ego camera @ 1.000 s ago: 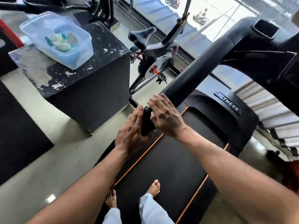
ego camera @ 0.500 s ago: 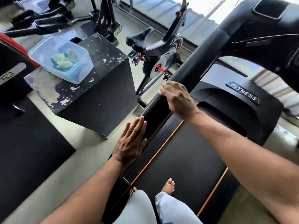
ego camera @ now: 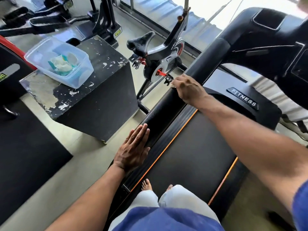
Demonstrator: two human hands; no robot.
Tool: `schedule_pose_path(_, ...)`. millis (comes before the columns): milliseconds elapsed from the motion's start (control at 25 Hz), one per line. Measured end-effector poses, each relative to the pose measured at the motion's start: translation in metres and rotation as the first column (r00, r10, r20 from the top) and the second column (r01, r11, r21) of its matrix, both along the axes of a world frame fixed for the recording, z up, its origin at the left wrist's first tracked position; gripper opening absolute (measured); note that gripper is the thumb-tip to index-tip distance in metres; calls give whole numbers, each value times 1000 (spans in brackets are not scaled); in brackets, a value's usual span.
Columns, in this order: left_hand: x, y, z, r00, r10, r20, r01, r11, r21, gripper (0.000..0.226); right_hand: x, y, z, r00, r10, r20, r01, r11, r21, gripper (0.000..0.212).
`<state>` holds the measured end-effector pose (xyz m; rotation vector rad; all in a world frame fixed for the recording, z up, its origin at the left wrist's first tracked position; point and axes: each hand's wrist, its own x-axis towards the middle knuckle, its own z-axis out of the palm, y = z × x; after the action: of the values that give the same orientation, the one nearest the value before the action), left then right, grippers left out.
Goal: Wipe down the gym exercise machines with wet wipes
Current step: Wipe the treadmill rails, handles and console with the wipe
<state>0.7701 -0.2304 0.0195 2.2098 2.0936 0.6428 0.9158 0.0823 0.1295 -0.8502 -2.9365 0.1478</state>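
Treadmill handrail [ego camera: 168,105] runs lengthwise from the flat, straight-fingered left hand [ego camera: 133,152] up to the right hand [ego camera: 188,89], fingers curled over a barely visible wipe [ego camera: 173,84], with unwiped rail beyond.

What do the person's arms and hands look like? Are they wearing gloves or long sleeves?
No gloves and no long sleeves. The left hand and the right hand are bare, with no rings, watch or bands showing, and both forearms are bare too. A short blue fabric sleeve shows at the right upper arm, matching the blue shirt at the bottom of the view.
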Motion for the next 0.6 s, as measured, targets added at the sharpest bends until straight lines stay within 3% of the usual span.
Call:
schedule_pose_path(120,-1,0,-2,1000,12,-2,-12,999,-38,69,-21,-46,-9,993,96,69,-97,995,5,39)
schedule_pose_path(280,-2,4,-1,1000,18,12,-16,993,-114,76,-18,-72,-15,935,328,134,-324,945,-48,71)
schedule_pose_path(360,-2,21,10,999,24,28,-20,990,-139,76,-13,-46,-10,915,371,161,-371,928,-27,72)
schedule_pose_path(440,9,55,25,998,51,27,-47,988,-144,77,-8,-11,-6,922,345,179,-354,935,22,60)
schedule_pose_path(520,29,98,40,993,114,18,-109,981,-158,75,0,38,-4,971,214,111,-221,973,60,37)
schedule_pose_path(600,46,132,52,981,191,20,-186,969,-162,72,16,76,-2,991,95,93,-102,992,75,32)
